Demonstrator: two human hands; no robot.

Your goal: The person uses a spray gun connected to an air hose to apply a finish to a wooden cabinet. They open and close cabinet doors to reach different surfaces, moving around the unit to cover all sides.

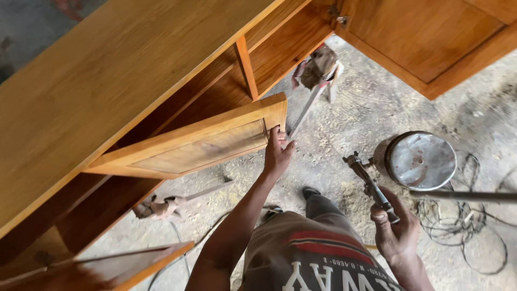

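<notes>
A long varnished wooden cabinet [107, 64] fills the upper left, with its doors swung open. My left hand [277, 153] grips the lower corner of the middle open door [204, 143], fingers curled over its edge. My right hand [396, 229] is closed around the handle of a metal spray gun [369, 180], held low at the right. The gun's round metal cup [421, 160] sits beside its nozzle, lid facing up. A hose runs off to the right from the gun.
Another cabinet door [431, 37] hangs open at the top right, and a third door [107, 267] at the bottom left. Wooden trestle legs [315, 81] stand under the cabinet. Coiled wire [463, 226] lies on the dusty concrete floor. My foot [311, 192] is below.
</notes>
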